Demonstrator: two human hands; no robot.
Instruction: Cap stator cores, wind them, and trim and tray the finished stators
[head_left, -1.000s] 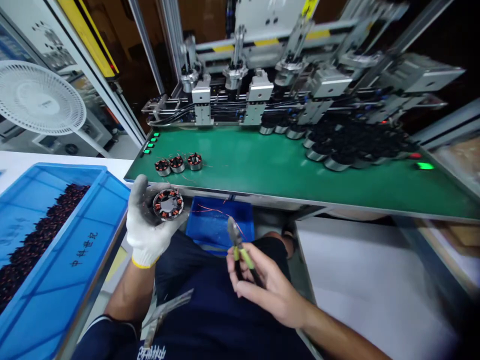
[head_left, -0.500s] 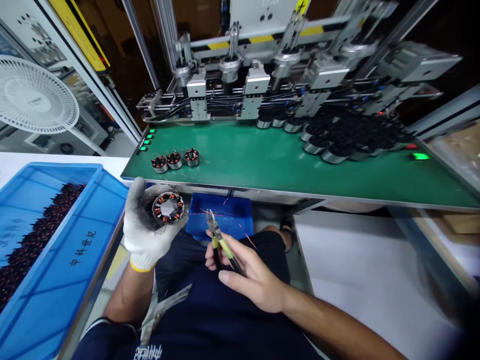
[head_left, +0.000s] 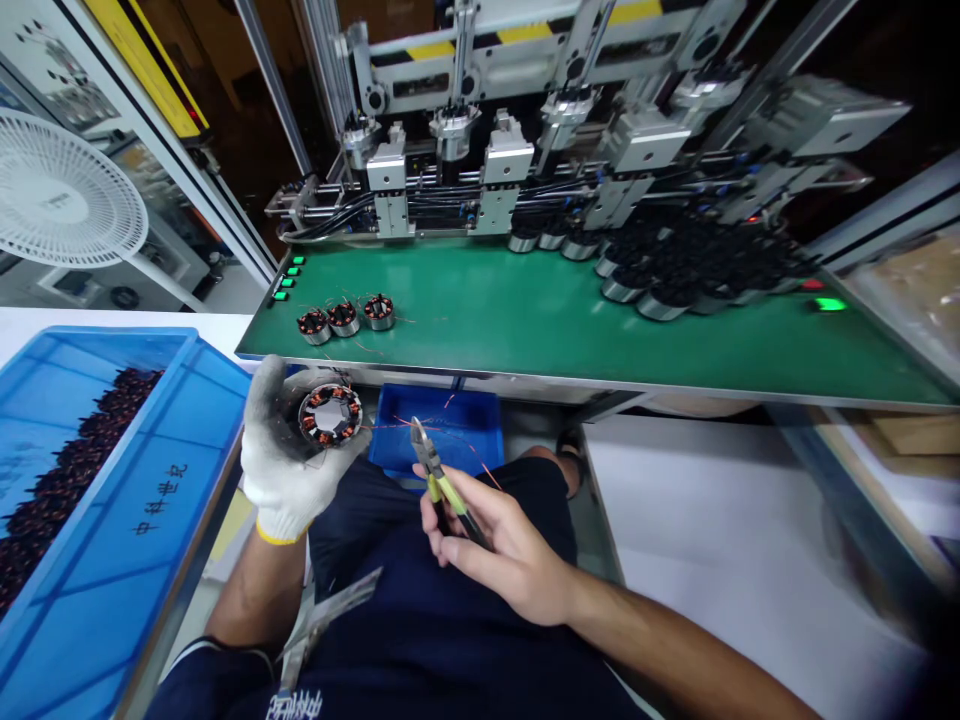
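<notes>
My left hand (head_left: pixel 289 470), in a white and grey knitted glove, is closed round a motor stator (head_left: pixel 331 416). The stator is a metal ring with copper windings, its open face turned up towards me. Thin copper wire (head_left: pixel 390 427) runs from it across to the pliers. Bare and to the right, my right hand (head_left: pixel 499 540) is wrapped round cutting pliers (head_left: pixel 442 480) with yellow-green and black handles. Their jaws point up and left, at the wire, a short way from the stator. Whether the jaws grip the wire I cannot tell.
Several wound stators (head_left: pixel 343 319) stand at the left of the green worktop (head_left: pixel 480 310). Many black-topped ones (head_left: pixel 667 290) crowd its right side below a machine (head_left: pixel 510 165). A blue crate of parts (head_left: pixel 169 480) is at left; a blue bin (head_left: pixel 439 430) sits below the edge.
The pliers' handles have drawn closer together in my right hand. My left hand still holds the stator in nearly the same place. The whole view has shifted slightly.
</notes>
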